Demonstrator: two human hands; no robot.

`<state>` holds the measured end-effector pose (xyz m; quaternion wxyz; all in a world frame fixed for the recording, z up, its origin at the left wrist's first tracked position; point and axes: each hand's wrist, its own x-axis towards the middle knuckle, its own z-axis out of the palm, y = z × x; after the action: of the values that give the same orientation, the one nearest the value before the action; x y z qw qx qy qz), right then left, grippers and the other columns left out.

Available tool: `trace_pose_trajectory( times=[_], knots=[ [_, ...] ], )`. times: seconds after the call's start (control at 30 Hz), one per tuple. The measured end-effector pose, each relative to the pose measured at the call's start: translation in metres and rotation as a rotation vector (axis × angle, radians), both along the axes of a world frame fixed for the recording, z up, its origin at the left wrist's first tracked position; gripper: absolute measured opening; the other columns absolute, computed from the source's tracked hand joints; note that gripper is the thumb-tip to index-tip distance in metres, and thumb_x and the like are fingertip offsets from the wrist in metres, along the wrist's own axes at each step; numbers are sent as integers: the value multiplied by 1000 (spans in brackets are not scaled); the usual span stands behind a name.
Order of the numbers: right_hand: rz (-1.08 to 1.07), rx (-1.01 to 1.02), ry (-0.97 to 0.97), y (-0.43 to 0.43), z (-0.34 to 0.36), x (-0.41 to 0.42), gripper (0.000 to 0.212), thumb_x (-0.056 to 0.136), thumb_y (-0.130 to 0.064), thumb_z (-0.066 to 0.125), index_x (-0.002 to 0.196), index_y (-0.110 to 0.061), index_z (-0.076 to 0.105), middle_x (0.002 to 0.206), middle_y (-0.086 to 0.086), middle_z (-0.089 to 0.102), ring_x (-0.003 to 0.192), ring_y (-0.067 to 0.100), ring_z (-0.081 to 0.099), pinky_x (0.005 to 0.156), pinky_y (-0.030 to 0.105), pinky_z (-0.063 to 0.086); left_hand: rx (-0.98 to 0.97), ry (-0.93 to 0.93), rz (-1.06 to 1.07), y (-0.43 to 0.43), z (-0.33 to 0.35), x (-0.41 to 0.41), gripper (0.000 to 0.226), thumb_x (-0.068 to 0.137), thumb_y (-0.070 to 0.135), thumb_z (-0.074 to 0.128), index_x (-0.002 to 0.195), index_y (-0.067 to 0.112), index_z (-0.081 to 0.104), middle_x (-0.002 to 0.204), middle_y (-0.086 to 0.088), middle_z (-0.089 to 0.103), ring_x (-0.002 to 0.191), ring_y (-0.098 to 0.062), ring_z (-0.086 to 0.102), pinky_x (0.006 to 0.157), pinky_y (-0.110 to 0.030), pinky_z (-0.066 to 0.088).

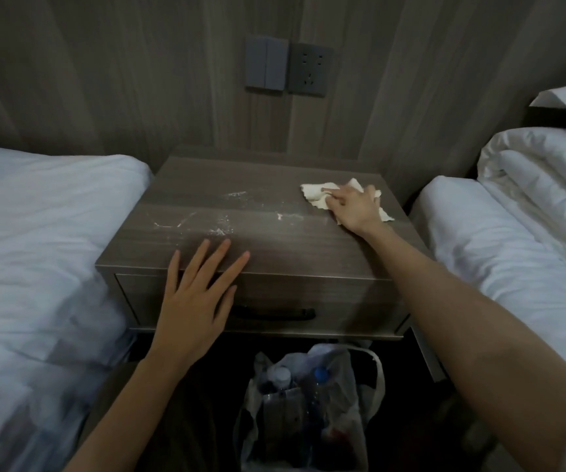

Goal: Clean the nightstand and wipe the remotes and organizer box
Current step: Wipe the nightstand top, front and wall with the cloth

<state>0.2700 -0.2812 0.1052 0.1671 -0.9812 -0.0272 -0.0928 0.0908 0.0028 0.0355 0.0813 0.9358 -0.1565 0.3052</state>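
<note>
- Nightstand [257, 185]: a grey wood-grain cabinet against the panelled wall, standing between two beds. It is the landmark for every place given below.
- Cloth [313, 195]: a pale, crumpled rag on the nightstand top, in its right rear part, close to the right edge.
- Right hand [356, 209]: lies on the cloth with fingers bent, bunching it against the top. The forearm crosses the front right corner of the nightstand.
- Left hand [193, 301]: spread wide and holding nothing. The straight fingertips rest on the front edge of the top, left of centre, and the palm hangs before the drawer.
- White streaks [222, 229]: powdery smears across the middle and left of the top, between the two hands and apart from the cloth.
- Drawer handle [274, 315]: a dark bar on the drawer front, partly covered by the left palm.
- Left bed [36, 233]: white sheet, pressed just beside the nightstand's left side.
- Right bed [513, 260]: white mattress near the right side, with a narrow dark gap between them. A folded duvet [547, 172] lies on it.
- Plastic bag [342, 386]: stands on the floor just before the nightstand, holding bottles [320, 376], between the two forearms.
- Switch [266, 64] and socket [308, 69]: side by side on the wall above the nightstand.
- Open room: the rear left of the top is bare, and the rear edge meets the wall.
</note>
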Motion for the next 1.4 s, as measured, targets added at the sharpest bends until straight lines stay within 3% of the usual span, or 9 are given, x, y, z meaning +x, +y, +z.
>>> trace_pose_trajectory(
  times=[0.1, 0.2, 0.33, 0.53, 0.67, 0.87, 1.03, 1.23, 1.4],
  knots=[
    [62, 51, -62, 5, -3, -5, 34, 98, -35, 48, 123, -22, 66, 121, 10, 62, 118, 37, 42, 102, 37, 30, -9, -19, 7, -1, 0, 0, 48, 99, 29, 40, 147, 30, 38, 154, -1, 37, 143, -22, 31, 117, -50, 17],
    [152, 139, -78, 11, -4, -34, 30, 96, -28, 57, 119, -13, 69, 124, 12, 59, 115, 33, 46, 97, 29, 31, -7, -27, 11, 0, -1, 1, 47, 100, 28, 41, 147, 29, 39, 152, -2, 40, 140, -23, 37, 115, -48, 21],
    [287, 191, -118, 15, -4, -92, 27, 92, -21, 63, 116, -10, 69, 106, 9, 54, 102, 21, 51, 90, 29, 41, -5, -21, 18, 0, -1, 1, 47, 99, 29, 43, 146, 29, 40, 149, -3, 43, 137, -24, 40, 114, -48, 23],
    [376, 250, -71, 17, -3, -165, 27, 92, -19, 65, 117, -13, 69, 98, 0, 52, 92, 14, 53, 81, 0, 30, -19, -12, 8, -1, 1, -1, 47, 99, 27, 44, 146, 28, 42, 149, -3, 43, 138, -24, 38, 115, -48, 21],
    [405, 289, -60, 6, 5, -173, 26, 93, -22, 62, 118, -23, 69, 101, -12, 44, 98, 7, 50, 85, 10, 35, -38, 15, 26, -4, 1, -3, 47, 99, 28, 39, 146, 28, 40, 149, -4, 43, 139, -24, 35, 117, -48, 14],
    [41, 40, -385, -55, 28, -130, 29, 97, -29, 53, 122, -27, 67, 122, 12, 54, 103, 36, 47, 93, 38, 36, -71, 24, 39, -7, 2, -4, 47, 99, 29, 37, 146, 28, 40, 151, -4, 41, 142, -24, 32, 118, -49, 11],
    [-100, -145, -16, -81, -2, -97, 44, 97, -53, 32, 134, -43, 52, 143, 4, 46, 125, 38, 37, 106, 39, 22, -79, 20, 45, -8, 2, -3, 48, 98, 28, 38, 146, 28, 40, 151, -4, 40, 142, -24, 32, 118, -49, 12],
    [56, -43, -168, -52, -6, -132, 36, 95, -34, 49, 121, -18, 68, 103, 17, 58, 91, 39, 57, 84, 37, 42, -81, 39, 55, -8, 2, -4, 47, 98, 31, 36, 146, 29, 40, 153, -3, 38, 144, -22, 28, 119, -47, 6],
    [291, 133, -95, -19, 5, -166, 26, 95, -22, 60, 118, -18, 70, 91, -8, 50, 80, 10, 53, 74, 18, 37, -137, 37, 60, -15, 9, -6, 47, 99, 36, 34, 144, 27, 43, 153, -2, 37, 146, -20, 23, 119, -50, -1]
  ],
)
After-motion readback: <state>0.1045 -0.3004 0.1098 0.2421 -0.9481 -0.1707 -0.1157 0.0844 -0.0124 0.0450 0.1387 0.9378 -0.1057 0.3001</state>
